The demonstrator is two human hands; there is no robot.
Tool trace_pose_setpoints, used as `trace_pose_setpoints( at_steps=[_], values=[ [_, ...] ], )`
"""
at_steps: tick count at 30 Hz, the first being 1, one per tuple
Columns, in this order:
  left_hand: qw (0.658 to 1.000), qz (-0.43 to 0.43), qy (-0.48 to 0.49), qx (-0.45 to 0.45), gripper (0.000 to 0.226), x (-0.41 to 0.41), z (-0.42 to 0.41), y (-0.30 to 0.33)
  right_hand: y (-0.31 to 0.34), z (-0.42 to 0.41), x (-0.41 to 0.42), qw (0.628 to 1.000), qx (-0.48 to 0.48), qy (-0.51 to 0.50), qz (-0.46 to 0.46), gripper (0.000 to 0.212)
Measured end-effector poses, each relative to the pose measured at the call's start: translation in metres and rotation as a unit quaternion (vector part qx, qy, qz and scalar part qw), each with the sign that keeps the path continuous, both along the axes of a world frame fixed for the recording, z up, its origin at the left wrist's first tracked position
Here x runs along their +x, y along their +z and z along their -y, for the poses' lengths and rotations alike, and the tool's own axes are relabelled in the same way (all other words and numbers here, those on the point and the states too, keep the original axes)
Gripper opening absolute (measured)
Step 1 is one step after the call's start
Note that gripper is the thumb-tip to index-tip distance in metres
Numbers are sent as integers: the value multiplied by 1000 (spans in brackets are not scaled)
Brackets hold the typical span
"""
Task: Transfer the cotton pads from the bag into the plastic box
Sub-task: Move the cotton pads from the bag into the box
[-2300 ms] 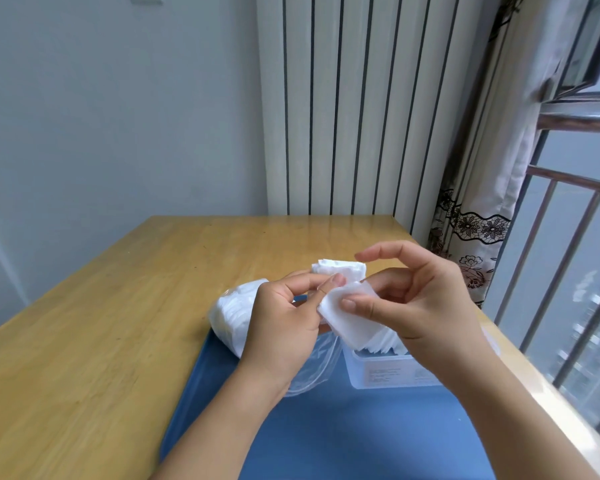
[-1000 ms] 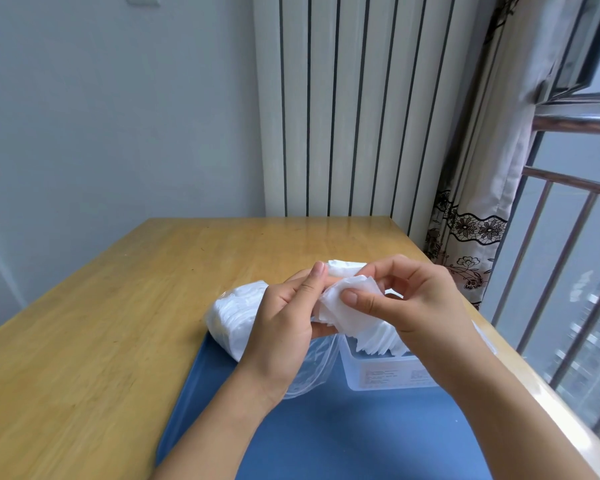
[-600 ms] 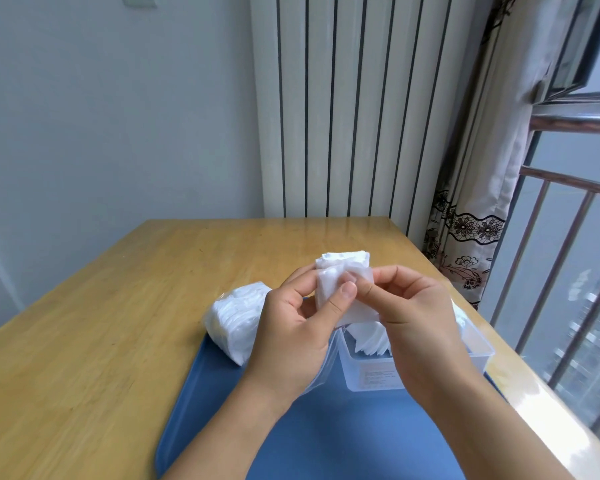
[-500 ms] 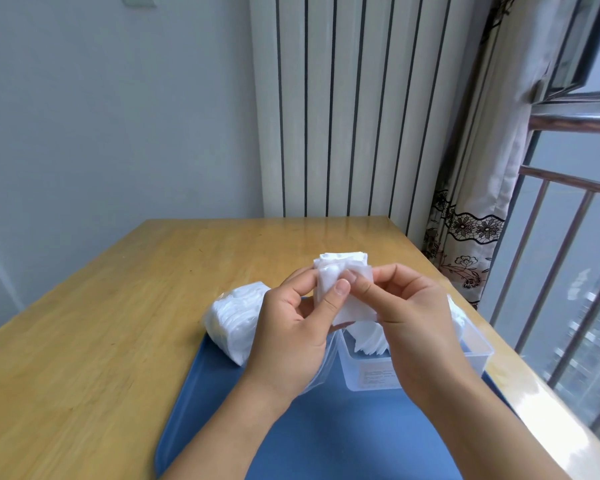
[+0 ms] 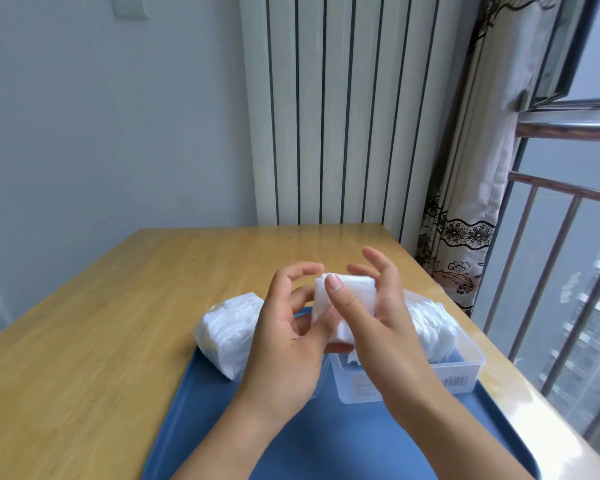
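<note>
A small stack of white cotton pads (image 5: pixel 355 293) sits upright between my two hands, above the near edge of the plastic box. My right hand (image 5: pixel 374 317) grips the stack with the thumb on its front. My left hand (image 5: pixel 288 327) touches its left edge, fingers curled and loose. The clear plastic bag (image 5: pixel 227 327) of cotton pads lies on its side to the left, partly on the blue tray. The clear plastic box (image 5: pixel 461 367) stands on the tray to the right, with a row of pads (image 5: pixel 430 323) standing in it.
The blue tray (image 5: pixel 326 445) lies on a wooden table (image 5: pixel 101 323), near its right edge. A white radiator (image 5: pixel 326 116) and a curtain (image 5: pixel 465 202) stand behind the table. A barred window (image 5: pixel 568 254) is on the right.
My hands have squared the loose pads into a neat upright stack. My left fingers have loosened and spread, while my right hand keeps its hold.
</note>
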State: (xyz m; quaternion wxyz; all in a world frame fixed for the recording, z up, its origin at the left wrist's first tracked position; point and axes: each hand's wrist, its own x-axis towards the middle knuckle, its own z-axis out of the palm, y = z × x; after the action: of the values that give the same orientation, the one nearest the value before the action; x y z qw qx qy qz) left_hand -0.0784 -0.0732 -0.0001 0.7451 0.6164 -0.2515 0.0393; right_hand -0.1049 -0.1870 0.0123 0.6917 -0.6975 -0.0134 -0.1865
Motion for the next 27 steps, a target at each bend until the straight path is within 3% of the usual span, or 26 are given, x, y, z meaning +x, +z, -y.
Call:
trace_pose_setpoints(
  at_steps=[2,7,10,13,16,19,21,23,25,27],
  values=[
    [999,-8,-33,28,48,-3,2,-3,-1,-5,-1,998,16,55,-5,75],
    [991,-11,-85,98,59,-6,4,-10,-4,-2,0,997,-63,51,-5,79],
    [996,-2,-41,75,64,-1,1,-6,8,16,0,994,-37,98,-26,58],
    [999,-6,-8,33,75,4,-3,-1,17,39,2,991,-71,111,-18,32],
    [999,-23,6,40,72,7,-4,-2,17,56,7,990,-104,88,-41,30],
    [993,22,68,96,66,8,-4,-8,12,65,16,998,-54,3,-38,29],
    [971,90,141,170,62,7,-4,-9,8,67,24,996,8,-76,-52,30],
    [943,133,174,250,63,6,-4,-10,6,62,28,992,57,-77,-81,29],
    [930,132,158,305,58,4,-3,-12,1,52,29,991,31,-34,-124,25],
    [918,126,149,344,54,4,-2,-16,-6,44,29,982,-83,-41,-166,26]
  ],
)
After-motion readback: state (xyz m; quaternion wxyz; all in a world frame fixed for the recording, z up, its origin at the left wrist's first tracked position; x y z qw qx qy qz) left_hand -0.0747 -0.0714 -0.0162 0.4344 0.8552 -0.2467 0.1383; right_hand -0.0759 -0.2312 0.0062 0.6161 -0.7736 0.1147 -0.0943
